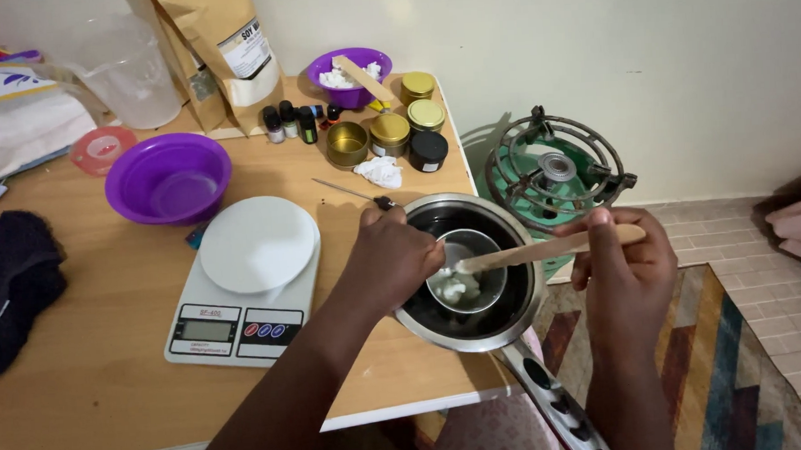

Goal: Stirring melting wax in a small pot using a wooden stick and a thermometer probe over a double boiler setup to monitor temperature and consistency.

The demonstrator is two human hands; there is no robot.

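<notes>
Standing against a pale wall, beside a gas burner (551,169) on tiled floor: a wooden counter (111,391), crowded. Sitting at its corner, a pot (504,324), likely heavy, holding a small cup (466,272) of soft white wax. Left hand (393,257) gripping the cup's rim; right hand (627,265), fingers pinching a light, stiff stick (546,248), stirring.

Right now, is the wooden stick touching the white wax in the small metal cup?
Touching. The head view shows the wooden stick, held by the right hand, with its tip buried in the white wax inside the small metal cup.
</notes>
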